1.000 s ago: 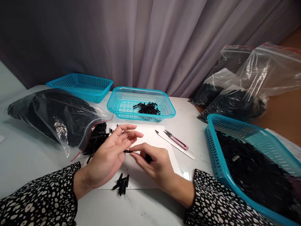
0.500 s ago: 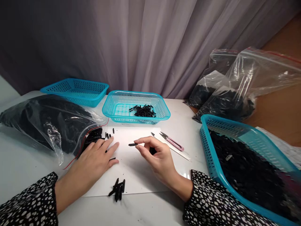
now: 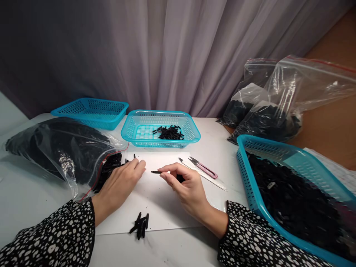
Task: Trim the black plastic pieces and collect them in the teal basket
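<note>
My right hand (image 3: 186,185) pinches a small black stick-shaped piece (image 3: 155,172) between thumb and forefinger, just above a white sheet (image 3: 164,207). My left hand (image 3: 121,183) lies palm down on the sheet's left part, fingers together and curled slightly, beside the loose black pieces (image 3: 115,161) spilling from an open clear bag (image 3: 58,144). Whether it holds one is hidden. A small heap of black pieces (image 3: 139,224) lies at the sheet's near edge.
A turquoise basket (image 3: 133,131) with a few black pieces stands behind the sheet, another basket (image 3: 89,111) at back left. Pink snips (image 3: 204,168) lie to the right. A large basket (image 3: 250,174) of black pieces and more bags (image 3: 280,107) fill the right side.
My left hand turned palm down and settled on the sheet by the bag's mouth. My right hand drew away from it with the black piece pinched.
</note>
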Tool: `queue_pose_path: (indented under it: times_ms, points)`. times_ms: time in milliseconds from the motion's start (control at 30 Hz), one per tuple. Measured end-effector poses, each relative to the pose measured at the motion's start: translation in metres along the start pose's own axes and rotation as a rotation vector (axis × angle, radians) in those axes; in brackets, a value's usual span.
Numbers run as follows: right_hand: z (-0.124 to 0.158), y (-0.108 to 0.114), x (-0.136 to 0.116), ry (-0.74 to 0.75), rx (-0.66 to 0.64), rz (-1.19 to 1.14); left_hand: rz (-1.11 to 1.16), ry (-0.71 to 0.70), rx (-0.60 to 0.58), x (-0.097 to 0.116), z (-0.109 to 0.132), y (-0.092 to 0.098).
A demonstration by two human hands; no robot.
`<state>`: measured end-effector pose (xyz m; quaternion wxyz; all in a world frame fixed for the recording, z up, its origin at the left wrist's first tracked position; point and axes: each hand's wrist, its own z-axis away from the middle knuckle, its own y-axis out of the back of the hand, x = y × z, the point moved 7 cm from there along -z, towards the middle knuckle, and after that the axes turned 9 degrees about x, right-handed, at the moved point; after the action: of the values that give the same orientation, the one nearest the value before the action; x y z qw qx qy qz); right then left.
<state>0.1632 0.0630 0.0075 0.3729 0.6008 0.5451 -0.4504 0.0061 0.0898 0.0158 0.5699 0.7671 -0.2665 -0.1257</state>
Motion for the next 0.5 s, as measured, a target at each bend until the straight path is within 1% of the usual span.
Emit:
queue_pose_path:
  times_ms: [100, 133, 167, 200, 267, 333, 400, 500]
  points:
    - [0.000, -0.001, 0.003, -0.049, -0.007, -0.031, 0.285, 0.102, 0.231, -0.007, -0.012, 0.017]
    - [0.000, -0.001, 0.004, -0.067, -0.010, -0.041, 0.373, 0.165, 0.273, -0.012, -0.015, 0.019]
    - [-0.001, -0.001, 0.005, -0.085, -0.012, -0.050, 0.467, 0.251, 0.285, -0.017, -0.017, 0.020]
    - [-0.001, -0.001, 0.007, -0.103, -0.012, -0.056, 0.570, 0.348, 0.278, -0.022, -0.018, 0.018]
    - [-0.002, 0.000, 0.010, -0.133, -0.005, -0.061, 0.807, 0.554, 0.226, -0.030, -0.016, 0.009]
    - [-0.003, 0.001, 0.012, -0.145, 0.004, -0.059, 1.051, 0.733, 0.170, -0.031, -0.011, 0.000]
    - [-0.003, 0.001, 0.012, -0.148, 0.004, -0.054, 1.251, 0.873, 0.127, -0.028, -0.006, -0.006]
    - [-0.003, 0.001, 0.011, -0.147, 0.002, -0.050, 1.500, 1.043, 0.087, -0.023, 0.002, -0.014]
